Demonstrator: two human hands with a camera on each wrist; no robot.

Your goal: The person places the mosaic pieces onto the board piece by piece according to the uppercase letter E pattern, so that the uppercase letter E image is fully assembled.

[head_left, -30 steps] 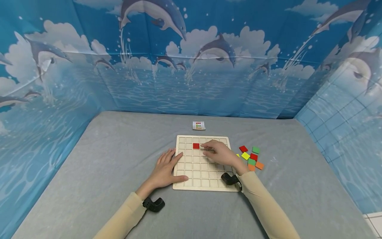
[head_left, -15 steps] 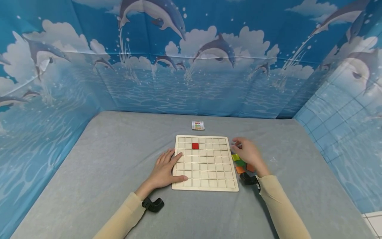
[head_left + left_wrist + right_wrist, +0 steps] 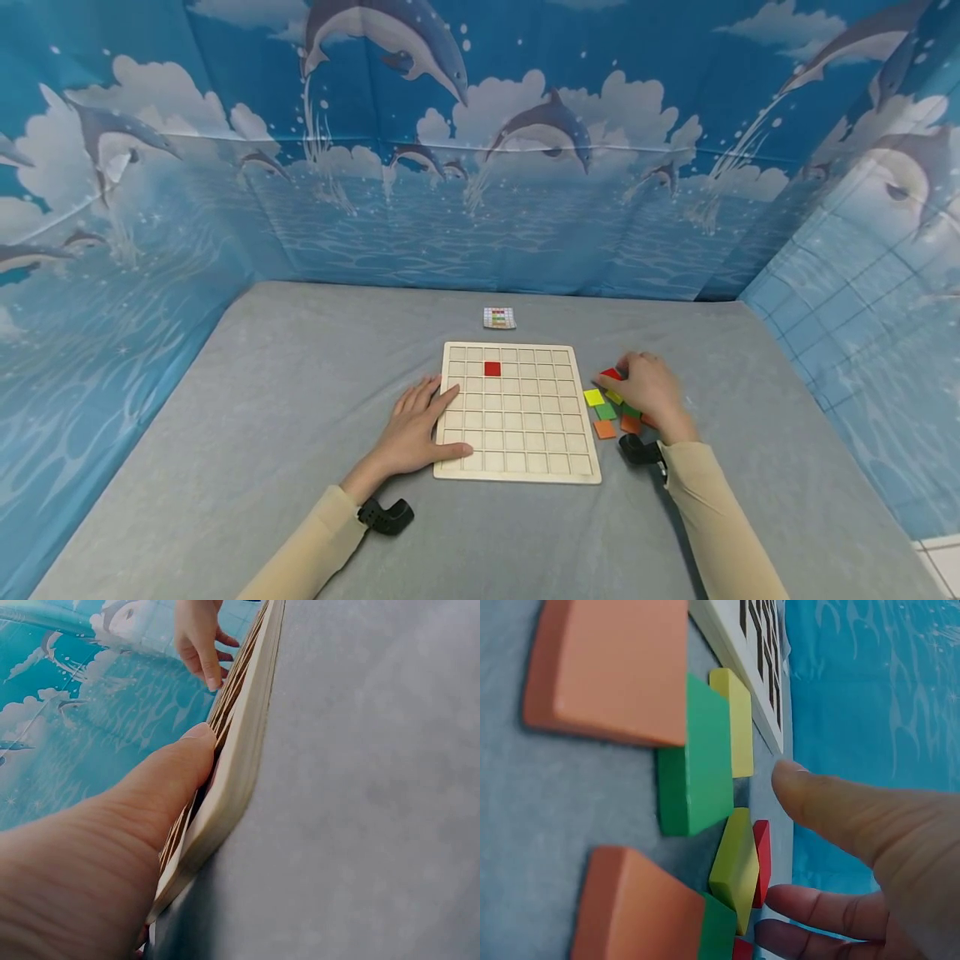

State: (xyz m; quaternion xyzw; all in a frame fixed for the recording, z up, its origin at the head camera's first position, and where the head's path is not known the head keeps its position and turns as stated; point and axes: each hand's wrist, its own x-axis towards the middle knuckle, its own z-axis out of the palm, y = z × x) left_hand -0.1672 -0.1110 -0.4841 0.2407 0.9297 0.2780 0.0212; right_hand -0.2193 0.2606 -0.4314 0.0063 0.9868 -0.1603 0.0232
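Since the earlier frame the right hand has left the board for the loose tiles just right of it, fingers loosely curled over a red tile, while the left hand presses flat on the board's left edge.

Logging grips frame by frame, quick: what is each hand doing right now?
Left hand: open, fingers flat on the wooden grid board.
Right hand: open, over the loose coloured tiles, gripping none.
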